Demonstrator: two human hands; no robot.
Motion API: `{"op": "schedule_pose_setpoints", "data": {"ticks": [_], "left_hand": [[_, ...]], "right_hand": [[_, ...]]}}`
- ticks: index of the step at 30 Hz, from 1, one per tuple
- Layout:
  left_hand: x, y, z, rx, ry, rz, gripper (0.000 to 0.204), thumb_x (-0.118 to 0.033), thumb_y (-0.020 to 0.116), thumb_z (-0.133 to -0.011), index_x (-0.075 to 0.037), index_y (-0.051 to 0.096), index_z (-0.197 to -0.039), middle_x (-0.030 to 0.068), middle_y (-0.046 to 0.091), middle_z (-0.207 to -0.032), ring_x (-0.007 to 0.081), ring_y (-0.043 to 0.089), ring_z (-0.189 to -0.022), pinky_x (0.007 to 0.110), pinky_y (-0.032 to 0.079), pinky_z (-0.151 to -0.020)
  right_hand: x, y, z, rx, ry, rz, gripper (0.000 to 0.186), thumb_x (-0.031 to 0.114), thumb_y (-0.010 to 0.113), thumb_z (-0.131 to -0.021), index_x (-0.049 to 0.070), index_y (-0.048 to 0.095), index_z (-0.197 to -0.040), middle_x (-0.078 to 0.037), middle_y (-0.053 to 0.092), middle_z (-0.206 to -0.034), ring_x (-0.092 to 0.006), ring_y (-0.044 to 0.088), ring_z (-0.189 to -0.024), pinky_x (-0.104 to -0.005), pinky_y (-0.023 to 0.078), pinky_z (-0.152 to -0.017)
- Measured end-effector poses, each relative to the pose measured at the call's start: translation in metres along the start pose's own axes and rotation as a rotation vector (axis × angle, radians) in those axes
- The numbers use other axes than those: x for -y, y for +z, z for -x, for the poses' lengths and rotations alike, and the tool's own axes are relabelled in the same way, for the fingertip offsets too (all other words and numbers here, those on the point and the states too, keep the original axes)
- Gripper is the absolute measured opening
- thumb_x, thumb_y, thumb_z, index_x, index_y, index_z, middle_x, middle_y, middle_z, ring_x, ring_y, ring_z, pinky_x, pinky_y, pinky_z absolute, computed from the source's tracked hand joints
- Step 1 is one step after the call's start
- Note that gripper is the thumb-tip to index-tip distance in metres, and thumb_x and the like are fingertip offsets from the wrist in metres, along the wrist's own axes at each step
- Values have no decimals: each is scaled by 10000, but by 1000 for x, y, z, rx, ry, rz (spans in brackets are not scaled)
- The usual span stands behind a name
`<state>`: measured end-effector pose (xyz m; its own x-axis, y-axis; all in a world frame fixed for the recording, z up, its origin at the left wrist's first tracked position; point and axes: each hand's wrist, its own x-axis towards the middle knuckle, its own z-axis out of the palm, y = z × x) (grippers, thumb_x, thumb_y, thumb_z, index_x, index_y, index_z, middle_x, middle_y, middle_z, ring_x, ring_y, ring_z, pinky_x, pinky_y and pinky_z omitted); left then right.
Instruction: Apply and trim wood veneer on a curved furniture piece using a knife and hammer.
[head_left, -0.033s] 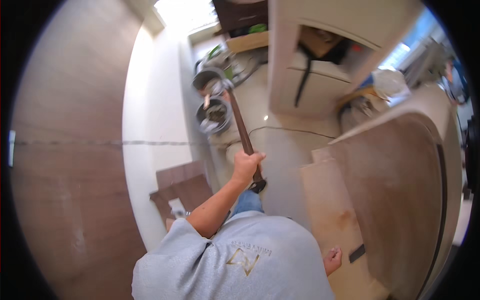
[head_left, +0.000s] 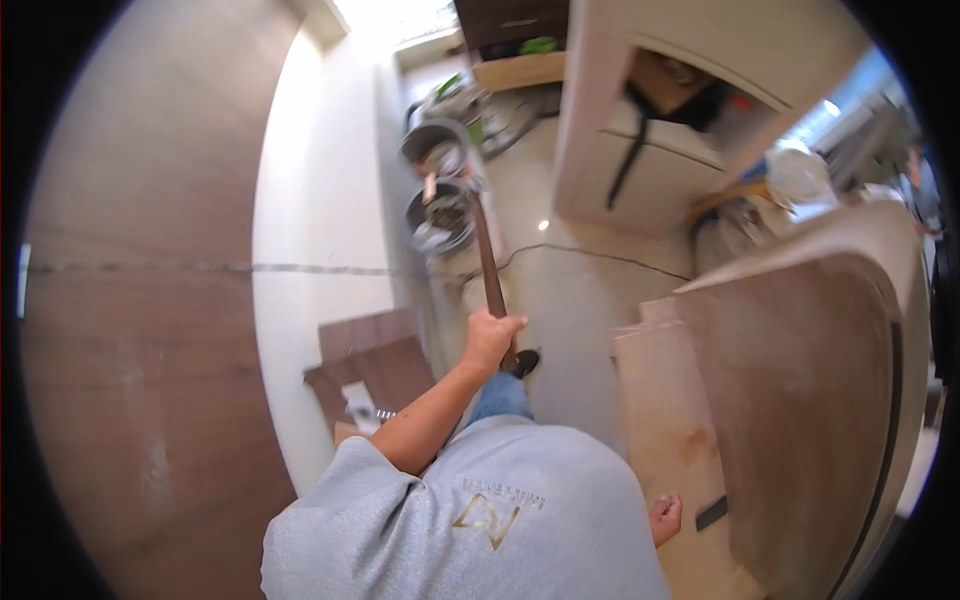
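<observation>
My left hand (head_left: 491,338) is closed around a long, narrow brown wooden strip (head_left: 487,255). The strip points away from me, its far end blurred beside two grey buckets (head_left: 410,222). At the lower right, my right hand (head_left: 666,519) hangs by my side with its fingers curled and nothing showing in them. Close to it, a small dark block (head_left: 712,513) lies against a pale wooden board (head_left: 665,410).
A large brown panel (head_left: 800,390) with a rounded corner stands on the right. Brown board pieces (head_left: 385,365) lie at the left. A dark cable (head_left: 600,257) crosses the tiled floor. Beyond it stands a pale cabinet (head_left: 655,165) with a hanging black strap.
The surroundings have shifted slightly rightward in view as I move. The wooden strip stays in my left hand, its far end a little lower in view. More of my shoe shows.
</observation>
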<state>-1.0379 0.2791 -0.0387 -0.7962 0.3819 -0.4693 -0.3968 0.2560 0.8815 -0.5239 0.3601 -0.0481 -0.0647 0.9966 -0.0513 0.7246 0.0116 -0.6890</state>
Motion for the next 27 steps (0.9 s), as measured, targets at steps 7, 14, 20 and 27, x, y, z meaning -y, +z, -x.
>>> {"op": "schedule_pose_setpoints", "data": {"ticks": [7,14,20,27], "left_hand": [[159,-195,75,-480,-448,-821,530,-358,871,-707,26,688,-1023,233,740,-912,405,722,-886,470,567,-816],[262,-290,53,-663,-728,-795,594,-502,801,-787,52,757,-994,258,746,-1045,412,720,-1022,499,539,-905],[293,-339,32,-651,-817,-925,551,-460,807,-795,40,770,-1024,237,753,-1060,383,726,-1014,470,553,-909],[276,-351,-3,304,-471,-1577,395,-282,692,-862,39,754,-1084,234,735,-1157,350,681,-1183,428,523,-1003]], "right_hand": [[74,70,-57,391,-204,231,301,105,641,-970,-80,668,-1206,-176,720,-911,-196,658,-751,-331,549,-704],[138,95,-84,285,-346,284,315,141,665,-945,-26,688,-1211,-197,730,-957,-267,692,-774,-367,552,-761],[156,56,-73,147,-213,297,314,119,702,-904,-8,700,-1191,-165,731,-889,-208,685,-733,-336,542,-710],[53,-11,-19,-91,-19,250,322,110,702,-899,-6,697,-1199,-172,732,-894,-198,690,-732,-330,549,-715]]}}
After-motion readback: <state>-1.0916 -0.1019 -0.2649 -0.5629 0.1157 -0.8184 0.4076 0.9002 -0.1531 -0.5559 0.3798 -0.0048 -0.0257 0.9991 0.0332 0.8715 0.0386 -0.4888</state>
